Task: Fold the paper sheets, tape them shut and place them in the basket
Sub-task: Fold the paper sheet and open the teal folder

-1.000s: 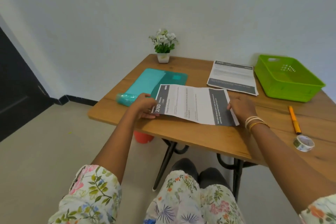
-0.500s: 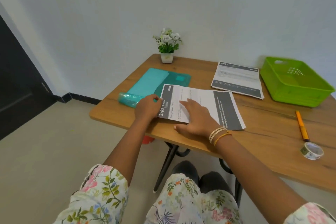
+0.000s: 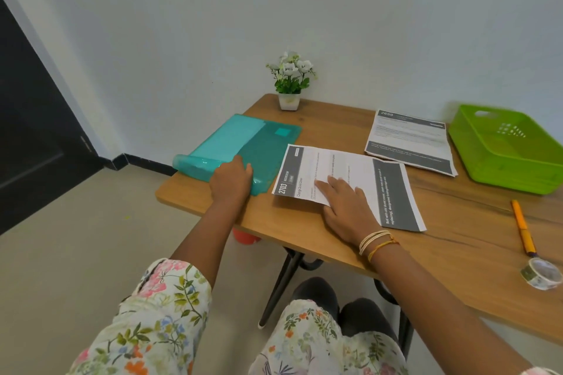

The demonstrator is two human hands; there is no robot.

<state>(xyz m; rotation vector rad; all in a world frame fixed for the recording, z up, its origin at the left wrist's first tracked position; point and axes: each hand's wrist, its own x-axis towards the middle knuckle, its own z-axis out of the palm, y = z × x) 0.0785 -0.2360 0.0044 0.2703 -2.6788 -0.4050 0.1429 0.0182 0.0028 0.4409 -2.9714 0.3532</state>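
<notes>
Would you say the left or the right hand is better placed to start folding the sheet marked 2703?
Probably the right hand: it already lies flat on the sheet, fingers extended. The left hand rests on the teal mat beside it.

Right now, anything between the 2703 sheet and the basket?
Yes. The second sheet lies on the table between the 2703 sheet and the basket, flat and low. The right hand presses the 2703 sheet.
</notes>
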